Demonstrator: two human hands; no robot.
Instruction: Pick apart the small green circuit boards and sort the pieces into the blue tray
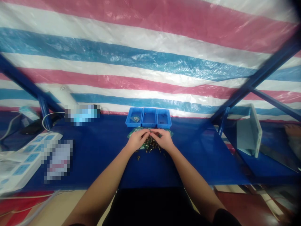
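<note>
My left hand (138,139) and my right hand (162,138) meet fingertip to fingertip over a heap of small brass-coloured screws (150,145). Both hands are pinched closed; whatever sits between the fingertips is too small to make out. Under and behind the fingers spreads a green-tinted clear plastic bag (130,133), partly covered by my hands. Just beyond stand three joined blue bins: the left bin (130,122) holds a small clear packet, the middle bin (149,124) shows almost nothing inside, and the right bin (164,124) has a few tiny dark pieces.
At the left lies a white power strip (35,157) with a cable, beside a blurred-out packet (60,161). A white cylinder (64,99) stands at the back left. Blue metal posts (227,110) frame the blue table (199,166). On a neighbouring table at right stands a pale panel-like object (249,131).
</note>
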